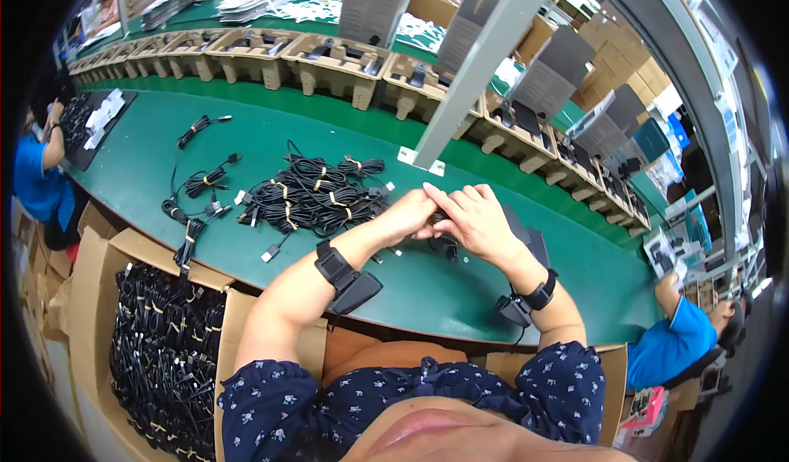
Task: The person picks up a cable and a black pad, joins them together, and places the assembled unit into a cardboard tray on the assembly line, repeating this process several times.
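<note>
Workstation at a green conveyor table, seen from above the worker. Left hand and right hand: brought together over the table just in front of the worker, fingertips meeting, both closed around a small black cable piece that shows only as a dark bit below the palms; its exact form cannot be told. Each forearm carries 1 black wrist device: left band, right band. Directly under the right hand, a dark flat block lies on the table, partly hidden. Immediately left of the hands: a pile of coiled black cables, each coil bound with a yellowish tie, touching one another. Further left, several loose coils lie apart, 1 more lying alone nearer the far side. At lower left, beside the worker's arm, an open cardboard box packed with many more tied black cables. Along the far edge of the table, a row of moulded pulp trays holding dark parts, with grey upright cartons behind. A slanted grey metal post stands on the table past the hands. 2 other people in blue shirts sit at the table, 1 at far left, 1 at lower right.
</note>
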`<action>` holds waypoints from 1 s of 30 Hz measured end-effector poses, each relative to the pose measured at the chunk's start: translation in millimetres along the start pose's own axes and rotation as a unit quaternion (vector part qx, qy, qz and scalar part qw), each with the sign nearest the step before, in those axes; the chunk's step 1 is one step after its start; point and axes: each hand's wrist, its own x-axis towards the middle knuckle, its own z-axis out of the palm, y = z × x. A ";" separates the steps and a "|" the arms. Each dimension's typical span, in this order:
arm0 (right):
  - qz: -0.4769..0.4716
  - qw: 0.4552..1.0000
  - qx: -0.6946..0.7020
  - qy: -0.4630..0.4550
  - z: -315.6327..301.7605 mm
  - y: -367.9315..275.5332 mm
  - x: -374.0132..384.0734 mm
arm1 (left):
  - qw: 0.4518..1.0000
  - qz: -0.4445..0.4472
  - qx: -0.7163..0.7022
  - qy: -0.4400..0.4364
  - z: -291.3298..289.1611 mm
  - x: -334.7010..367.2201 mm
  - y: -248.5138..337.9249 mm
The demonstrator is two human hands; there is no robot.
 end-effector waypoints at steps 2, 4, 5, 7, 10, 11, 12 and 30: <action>0.026 1.000 -0.006 -0.017 -1.9 6.9 -6.6 | 0.999 0.019 0.000 0.038 -3.7 0.7 -1.1; 0.052 0.997 -0.013 0.052 0.5 23.3 -14.0 | 0.988 0.108 0.054 0.100 -3.9 7.5 -10.3; 0.124 0.991 -0.003 0.057 -4.7 28.9 -11.6 | 0.966 0.141 0.143 0.162 -9.6 7.2 -14.4; 0.232 0.955 0.078 0.167 -0.5 59.2 -6.3 | 0.811 0.256 0.458 0.259 -22.1 7.5 -22.8; 0.351 0.918 0.051 0.177 -8.3 118.8 5.6 | 0.782 0.228 0.543 0.206 -25.0 7.4 -31.0; 0.390 0.910 0.037 0.140 -12.7 132.3 15.7 | 0.750 0.235 0.590 0.184 -26.9 6.9 -33.7; 0.390 0.912 0.006 0.123 -12.4 148.1 23.8 | 0.751 0.238 0.590 0.175 -26.4 7.9 -35.0; 0.327 0.900 -0.220 -0.186 61.3 263.3 118.3 | 0.714 0.249 0.633 0.168 -22.6 9.2 -33.3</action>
